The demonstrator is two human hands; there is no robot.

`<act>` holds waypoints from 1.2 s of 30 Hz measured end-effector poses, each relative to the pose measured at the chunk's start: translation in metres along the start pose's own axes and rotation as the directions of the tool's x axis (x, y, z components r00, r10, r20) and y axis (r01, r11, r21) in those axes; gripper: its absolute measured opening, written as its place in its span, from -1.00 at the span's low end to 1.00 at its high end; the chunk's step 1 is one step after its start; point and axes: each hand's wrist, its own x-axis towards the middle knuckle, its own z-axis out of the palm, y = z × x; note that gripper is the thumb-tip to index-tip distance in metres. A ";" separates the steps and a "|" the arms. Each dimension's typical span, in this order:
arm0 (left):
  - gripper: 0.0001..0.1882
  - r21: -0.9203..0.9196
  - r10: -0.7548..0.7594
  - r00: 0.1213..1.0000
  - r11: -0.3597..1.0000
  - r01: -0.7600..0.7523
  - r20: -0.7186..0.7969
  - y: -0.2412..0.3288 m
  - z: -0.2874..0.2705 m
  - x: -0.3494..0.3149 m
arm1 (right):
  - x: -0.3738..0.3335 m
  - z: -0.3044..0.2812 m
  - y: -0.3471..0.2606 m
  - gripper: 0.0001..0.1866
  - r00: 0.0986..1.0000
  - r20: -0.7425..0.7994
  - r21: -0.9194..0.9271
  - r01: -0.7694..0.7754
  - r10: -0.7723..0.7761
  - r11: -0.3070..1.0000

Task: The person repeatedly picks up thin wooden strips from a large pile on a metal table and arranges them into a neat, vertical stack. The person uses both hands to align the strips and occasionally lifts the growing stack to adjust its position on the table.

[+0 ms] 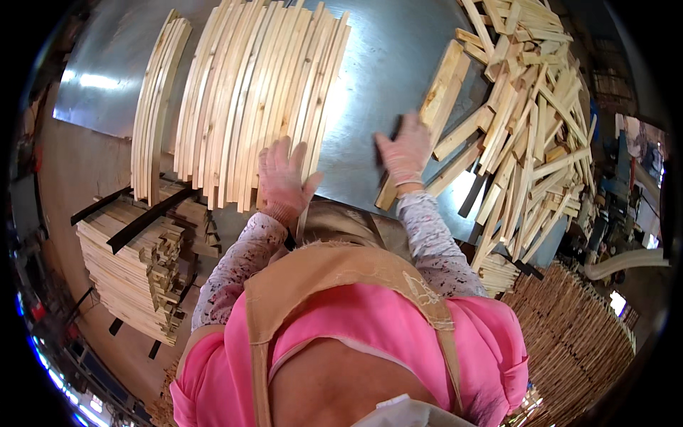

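Observation:
My left hand (283, 179), in a thin pale glove, lies with fingers spread on the near ends of a row of long wooden strips (249, 99). The strips are laid side by side on a metal-topped table (377, 64). My right hand (405, 151), gloved too and slightly blurred, is over the table with its thumb out to the left. Its fingertips are beside the near end of a wider pair of wooden pieces (445, 85); whether they touch cannot be made out. Another wooden piece (388, 193) shows partly below that hand.
A jumbled heap of wooden strips (530, 135) covers the table's right side. A narrower bundle of strips (160, 107) stands apart at left. Below it, stacked boards (128, 263) rest with dark bars (149, 222). More stacked wood (569, 334) is at lower right.

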 end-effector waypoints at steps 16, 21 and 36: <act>-0.27 -0.169 0.397 0.839 0.918 -0.360 0.373 0.173 0.108 0.022 | 0.024 0.006 0.073 -0.41 0.887 -0.057 0.162 -0.444 0.458 0.881; -0.23 -0.785 0.068 0.871 0.472 0.401 0.486 0.172 0.098 0.029 | 0.032 0.022 0.105 -0.45 0.965 0.106 0.711 -0.244 0.242 0.660; -0.33 -0.479 -0.418 0.765 0.604 0.637 0.490 0.099 0.022 -0.001 | 0.048 0.064 0.006 -0.69 0.914 0.240 0.289 0.254 -0.327 0.923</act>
